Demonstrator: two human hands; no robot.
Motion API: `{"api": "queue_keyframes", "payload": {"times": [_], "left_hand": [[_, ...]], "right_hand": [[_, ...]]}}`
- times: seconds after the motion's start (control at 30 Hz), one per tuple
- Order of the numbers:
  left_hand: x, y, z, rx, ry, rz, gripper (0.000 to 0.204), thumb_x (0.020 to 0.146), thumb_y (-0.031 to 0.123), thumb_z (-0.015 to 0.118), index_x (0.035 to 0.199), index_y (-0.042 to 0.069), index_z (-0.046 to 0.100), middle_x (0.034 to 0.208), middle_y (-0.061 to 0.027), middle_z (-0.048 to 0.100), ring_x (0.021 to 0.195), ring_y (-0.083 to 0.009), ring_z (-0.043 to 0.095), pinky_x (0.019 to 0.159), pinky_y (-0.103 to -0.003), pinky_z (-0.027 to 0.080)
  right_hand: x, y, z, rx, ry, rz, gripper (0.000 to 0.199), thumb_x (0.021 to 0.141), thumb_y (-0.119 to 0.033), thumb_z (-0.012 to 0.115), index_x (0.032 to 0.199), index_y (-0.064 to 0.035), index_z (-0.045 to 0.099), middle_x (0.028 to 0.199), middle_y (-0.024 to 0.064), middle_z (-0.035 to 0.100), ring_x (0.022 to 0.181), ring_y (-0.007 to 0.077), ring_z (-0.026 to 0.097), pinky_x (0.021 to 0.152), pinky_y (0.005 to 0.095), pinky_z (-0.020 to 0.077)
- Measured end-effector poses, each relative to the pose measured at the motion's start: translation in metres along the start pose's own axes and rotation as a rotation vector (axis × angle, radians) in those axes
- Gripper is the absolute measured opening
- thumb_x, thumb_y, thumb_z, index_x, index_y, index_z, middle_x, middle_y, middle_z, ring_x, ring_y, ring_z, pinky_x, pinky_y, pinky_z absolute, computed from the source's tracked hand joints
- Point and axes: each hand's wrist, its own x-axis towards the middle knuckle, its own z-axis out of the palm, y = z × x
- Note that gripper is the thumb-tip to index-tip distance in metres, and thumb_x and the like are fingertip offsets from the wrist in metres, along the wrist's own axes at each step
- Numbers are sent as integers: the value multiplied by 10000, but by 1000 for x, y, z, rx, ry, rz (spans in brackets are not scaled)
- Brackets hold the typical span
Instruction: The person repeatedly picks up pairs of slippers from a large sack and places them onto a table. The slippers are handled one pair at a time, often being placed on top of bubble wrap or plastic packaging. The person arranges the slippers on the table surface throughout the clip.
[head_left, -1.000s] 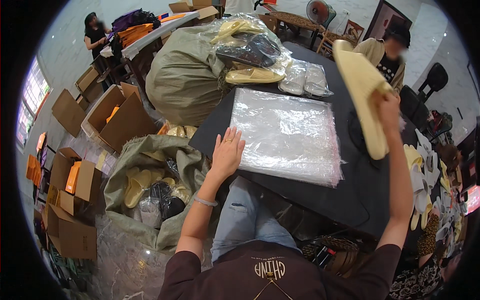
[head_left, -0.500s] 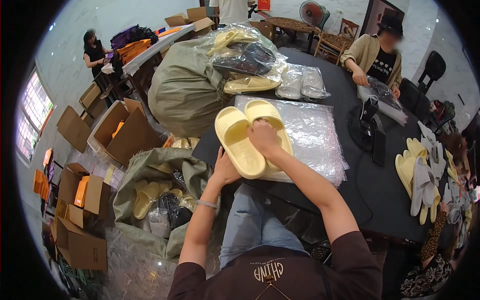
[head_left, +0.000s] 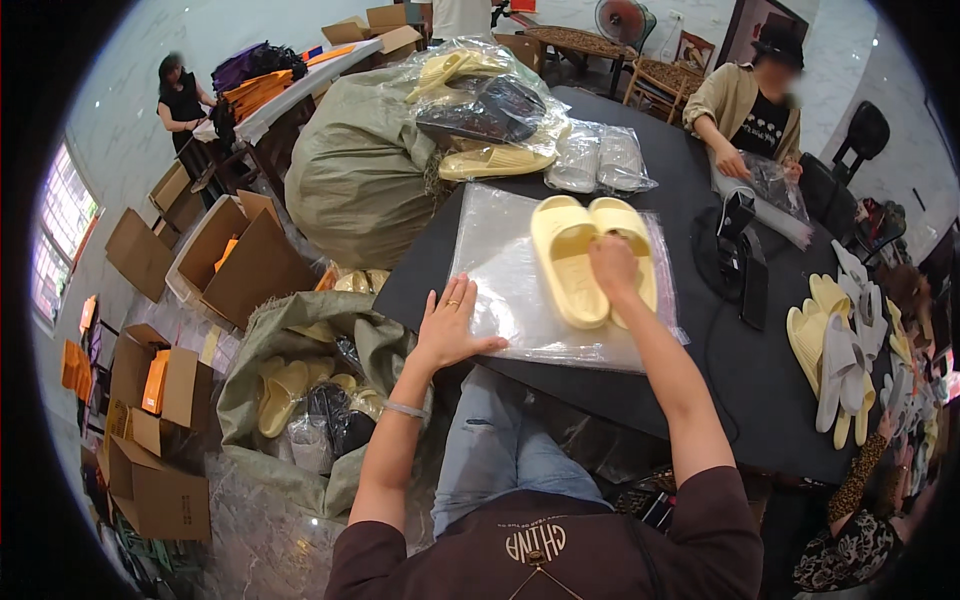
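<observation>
A pair of pale yellow slippers point(head_left: 572, 275) rests over the right part of a stack of clear plastic bags point(head_left: 505, 255) on the black table. My right hand point(head_left: 614, 268) grips the pair where the two slippers meet, its fingers closed and partly hidden at the right slipper's strap. At the left front corner of the stack, my left hand point(head_left: 452, 328) lies flat with fingers spread, touching the edge of the bags. A ring shows on one of its fingers.
Bagged slippers point(head_left: 490, 110) top a full green sack point(head_left: 355, 170); bagged grey slippers point(head_left: 598, 160) lie beside it. An open sack point(head_left: 235, 385) stands at left. Loose slippers point(head_left: 835, 345) and a black stand point(head_left: 735, 250) occupy the table's right. Across it, a person point(head_left: 755, 115) handles plastic bags.
The yellow slippers have moved right across the bag stack in my right hand. My left hand has left the slippers' side and come down flat on the stack's left corner.
</observation>
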Motion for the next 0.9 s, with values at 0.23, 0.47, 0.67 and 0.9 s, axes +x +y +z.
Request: {"api": "queue_keyframes", "payload": {"times": [0.23,0.47,0.67,0.9], "left_hand": [[2,0,0,-16,8,10,1174,642,788,563,1436,-12,234,1522,-175,178,1424,-265,134,1132,-483,106],[2,-4,-2,-24,-20,26,1178,631,772,590,1436,-12,236,1517,-186,186,1424,-272,132,1131,-485,109],[6,24,-21,-37,148,96,807,824,546,576,1362,-22,376,1451,-211,322,1379,-328,250,1113,-473,187],[45,94,15,-113,202,257,552,938,409,467,1341,34,430,1427,-184,372,1349,-331,310,1092,-474,249]], "right_hand": [[21,70,-8,-96,96,238,311,849,-295,567,960,-12,630,1026,146,639,1012,327,577,828,480,473],[19,74,3,-136,126,205,354,844,-309,583,1021,-2,591,1066,140,612,1046,324,547,836,484,473],[15,68,-3,-136,170,190,361,847,-327,584,992,3,591,1040,146,612,1018,330,558,814,478,485],[17,71,-1,-178,128,201,369,869,-341,571,1029,-9,581,1080,123,598,1033,316,552,825,461,489]]}}
